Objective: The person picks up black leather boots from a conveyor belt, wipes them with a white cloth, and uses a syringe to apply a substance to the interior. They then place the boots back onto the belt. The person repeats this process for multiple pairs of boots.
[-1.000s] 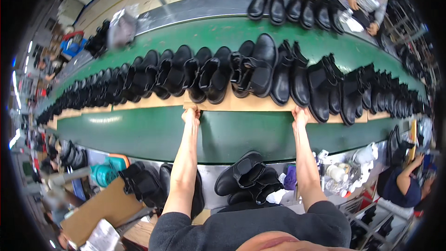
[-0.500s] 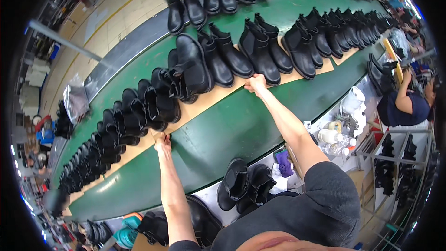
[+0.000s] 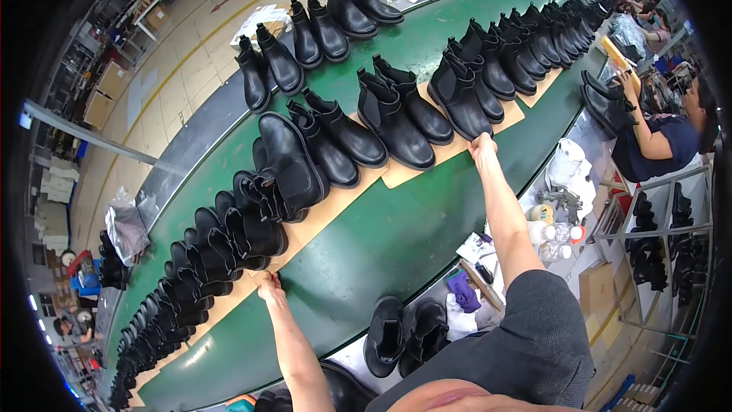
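A long row of black ankle boots (image 3: 393, 118) stands on tan boards laid along the green work surface (image 3: 366, 252). My left hand (image 3: 271, 290) is closed on the near edge of the left board (image 3: 329, 212), its fingertips partly hidden. Farther right, my right hand (image 3: 483, 151) is closed on the near edge of another board (image 3: 456, 146), just below the toes of a boot pair. A visible step separates these two boards. One boot (image 3: 293, 156) leans against its neighbours above the left board.
More boots (image 3: 320, 34) line the far metal edge. On my side, a bench holds two boots (image 3: 385, 336), a purple cloth (image 3: 463, 291) and plastic bottles (image 3: 557, 240). A co-worker (image 3: 656, 145) sits at the right, near a boot rack (image 3: 648, 236). A metal pole (image 3: 91, 133) crosses at left.
My right hand has moved right along the boards' near edge. A step between two boards now shows left of it. My left hand stays closed at its board edge; the view has tilted.
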A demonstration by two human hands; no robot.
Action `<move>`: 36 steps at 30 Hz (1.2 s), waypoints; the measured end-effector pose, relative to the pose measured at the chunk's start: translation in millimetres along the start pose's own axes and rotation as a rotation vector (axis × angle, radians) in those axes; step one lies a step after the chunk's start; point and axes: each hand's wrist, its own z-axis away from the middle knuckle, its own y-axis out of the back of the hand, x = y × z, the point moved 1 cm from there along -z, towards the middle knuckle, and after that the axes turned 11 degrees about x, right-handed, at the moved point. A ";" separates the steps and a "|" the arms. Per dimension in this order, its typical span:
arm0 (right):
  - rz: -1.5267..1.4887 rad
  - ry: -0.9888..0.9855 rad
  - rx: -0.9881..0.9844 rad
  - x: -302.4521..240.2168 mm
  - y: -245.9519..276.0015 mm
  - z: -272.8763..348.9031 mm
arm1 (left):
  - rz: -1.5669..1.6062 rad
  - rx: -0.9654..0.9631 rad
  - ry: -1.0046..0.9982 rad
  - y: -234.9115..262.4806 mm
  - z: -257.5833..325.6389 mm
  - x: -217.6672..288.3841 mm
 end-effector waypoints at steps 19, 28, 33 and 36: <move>-0.045 0.443 -0.278 12.4 -29.4 9.1 | 0.080 0.019 -0.055 -3.8 -0.4 -3.8; -0.061 0.285 -0.188 20.7 -106.9 -7.0 | -0.041 0.006 -0.098 -5.1 8.9 1.3; 0.275 0.423 -0.241 30.5 -123.8 26.8 | 0.059 -0.028 -0.104 20.3 -4.4 4.4; 0.036 0.384 -0.294 19.0 -109.4 -4.9 | 0.211 0.047 -0.100 -3.9 20.7 2.4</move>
